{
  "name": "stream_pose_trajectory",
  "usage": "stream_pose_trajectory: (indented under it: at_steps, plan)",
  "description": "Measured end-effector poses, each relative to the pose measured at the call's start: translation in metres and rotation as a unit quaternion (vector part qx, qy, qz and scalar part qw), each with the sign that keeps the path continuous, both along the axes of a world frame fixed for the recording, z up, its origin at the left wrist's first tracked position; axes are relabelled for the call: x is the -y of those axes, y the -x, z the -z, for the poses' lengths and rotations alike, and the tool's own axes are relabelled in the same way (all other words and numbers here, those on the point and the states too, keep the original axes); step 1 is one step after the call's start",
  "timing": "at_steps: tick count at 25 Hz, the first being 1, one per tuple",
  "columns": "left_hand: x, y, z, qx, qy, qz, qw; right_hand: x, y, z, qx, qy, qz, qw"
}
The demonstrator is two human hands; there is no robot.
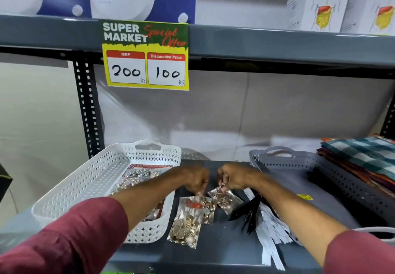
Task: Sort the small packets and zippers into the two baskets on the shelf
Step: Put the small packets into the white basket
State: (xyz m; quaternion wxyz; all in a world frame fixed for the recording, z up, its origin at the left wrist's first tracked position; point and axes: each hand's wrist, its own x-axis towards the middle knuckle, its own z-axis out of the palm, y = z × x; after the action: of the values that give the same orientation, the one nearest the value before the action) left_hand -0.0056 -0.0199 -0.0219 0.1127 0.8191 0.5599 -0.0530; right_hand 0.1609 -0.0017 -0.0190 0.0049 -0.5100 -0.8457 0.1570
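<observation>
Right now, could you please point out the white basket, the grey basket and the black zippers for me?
white basket (pixel 70 185), head view, on its left side wall.
grey basket (pixel 269 159), head view, on its back rim.
black zippers (pixel 249 211), head view, mid-bundle.

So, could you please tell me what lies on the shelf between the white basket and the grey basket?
In the head view, clear packets of gold buttons and loose black and white zippers, with both hands over them.

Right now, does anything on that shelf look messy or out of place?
Yes. Black and white zippers lie in a loose tangle on the bare shelf, some trailing over its front edge, beside the grey basket. Packets of buttons also lie loose between the baskets, where both hands are picking.
</observation>
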Motion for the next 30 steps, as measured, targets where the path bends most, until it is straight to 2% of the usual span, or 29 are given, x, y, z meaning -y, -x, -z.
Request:
stream_pose_trajectory:
  at_steps: [6, 11, 14, 16, 22, 26, 30]
  plan:
    - [-0.014, 0.022, -0.021, -0.026, -0.113, 0.001, 0.993, -0.006, -0.003, -0.031, -0.064, -0.053, 0.02, 0.996]
    - [-0.029, 0.045, -0.052, -0.01, -0.189, -0.046, 0.981, -0.005, 0.01, -0.059, -0.146, -0.111, 0.038, 0.982]
    - [-0.027, 0.065, -0.083, -0.015, -0.24, -0.066, 0.969, -0.004, 0.026, -0.073, -0.238, -0.087, 0.057, 0.966]
    - [-0.026, 0.085, -0.102, 0.005, -0.254, -0.089, 0.963, -0.002, 0.042, -0.081, -0.266, -0.062, 0.063, 0.96]
    - [-0.032, 0.166, -0.093, -0.056, -0.211, -0.183, 0.959, -0.01, 0.107, -0.074, -0.287, -0.033, 0.091, 0.953]
    - [-0.033, 0.204, -0.06, -0.101, -0.145, -0.221, 0.959, -0.018, 0.149, -0.049, -0.227, -0.028, 0.08, 0.97]
    - [-0.039, 0.216, -0.039, -0.115, -0.137, -0.222, 0.959, -0.041, 0.185, -0.018, -0.155, -0.05, 0.112, 0.98]
